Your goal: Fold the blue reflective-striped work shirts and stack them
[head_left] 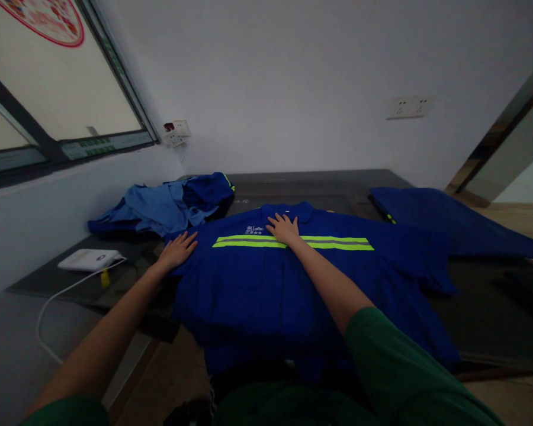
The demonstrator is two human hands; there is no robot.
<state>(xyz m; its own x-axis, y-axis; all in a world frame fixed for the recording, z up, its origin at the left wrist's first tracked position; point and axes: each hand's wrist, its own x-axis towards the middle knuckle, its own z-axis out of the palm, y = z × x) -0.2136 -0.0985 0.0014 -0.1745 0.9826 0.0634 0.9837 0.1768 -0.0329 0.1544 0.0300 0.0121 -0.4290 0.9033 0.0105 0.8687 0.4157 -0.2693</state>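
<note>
1. Left hand (pixel 177 251) lies palm down, fingers slightly spread, on the left-side sleeve of a blue shirt (pixel 249 284). Right hand (pixel 284 229) rests on the shirt's chest just below the collar (pixel 307 212), fingers fanned out. Neither pinches anything.
2. Far left: white box (pixel 89 259) on the dark table (pixel 493 319), with a white cable (pixel 66 291) and a yellow tag (pixel 105 277) just beside it.
3. Behind the box: rumpled heap of blue clothes (pixel 160 204), near the left-side sleeve. Cannot tell whether they touch.
4. Middle: shirt lies front up on the table, collar toward the wall (pixel 293 89), bright stripe (pixel 337 243) across the chest.
5. Right: another blue cloth (pixel 448 222), close to the right-side sleeve; contact unclear.
6. Progress, judged from the lay: upper front is spread and roughly flat, both sleeves out sideways. Not yet flat: right-side sleeve and lower front show creases, and the bottom appears to hang over the near table edge. Shirt is unfolded.
</note>
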